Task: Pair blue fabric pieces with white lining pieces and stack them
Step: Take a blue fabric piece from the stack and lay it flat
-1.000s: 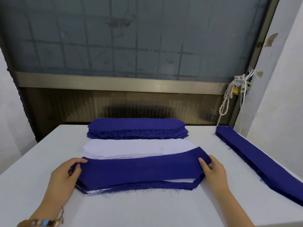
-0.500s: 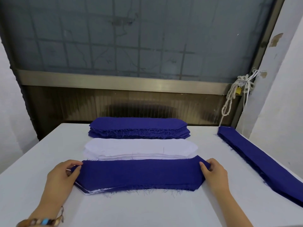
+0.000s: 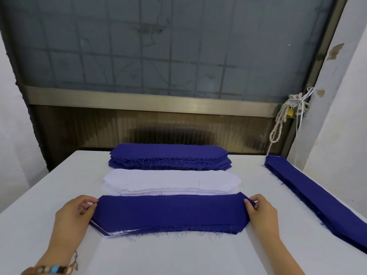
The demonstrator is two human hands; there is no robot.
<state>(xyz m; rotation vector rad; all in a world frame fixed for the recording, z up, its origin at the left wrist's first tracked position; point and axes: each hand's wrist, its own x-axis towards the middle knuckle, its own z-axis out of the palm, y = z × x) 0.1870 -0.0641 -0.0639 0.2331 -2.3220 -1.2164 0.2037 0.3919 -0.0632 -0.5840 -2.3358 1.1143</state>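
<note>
The left hand [image 3: 73, 215] and the right hand [image 3: 262, 213] each hold one end of a long dark blue fabric piece [image 3: 170, 211] with clipped corners and frayed edges. It lies flat on the person's side of the pile of white lining pieces [image 3: 170, 180], its far edge just touching that pile. The left fingers [image 3: 89, 199] are curled over the left tip, and the right fingers [image 3: 249, 207] are clamped on the right tip with the thumb on top. Holding both ends at once keeps the limp cloth stretched, so it can be squared without wrinkling.

Beneath it, thin white and blue layers peek out at the near left corner [image 3: 108, 234]. This reads as the paired stack, and the top piece seems to be getting its final alignment over a lining sheet. The slight white overhang suggests the edges are not quite flush there.

Beyond the white pile sits a thick stack of dark blue cut pieces [image 3: 168, 155] of the same shape. The two supplies lie in parallel rows behind the working spot, probably so each can be drawn straight toward the person in turn. Well to the right of the white pile, a run of long narrow dark blue strips [image 3: 317, 197] lies along the edge of the white tabletop [image 3: 178, 255], set apart from the pairing. Both supply piles look tall, so I judge that much of the task remains.
</note>
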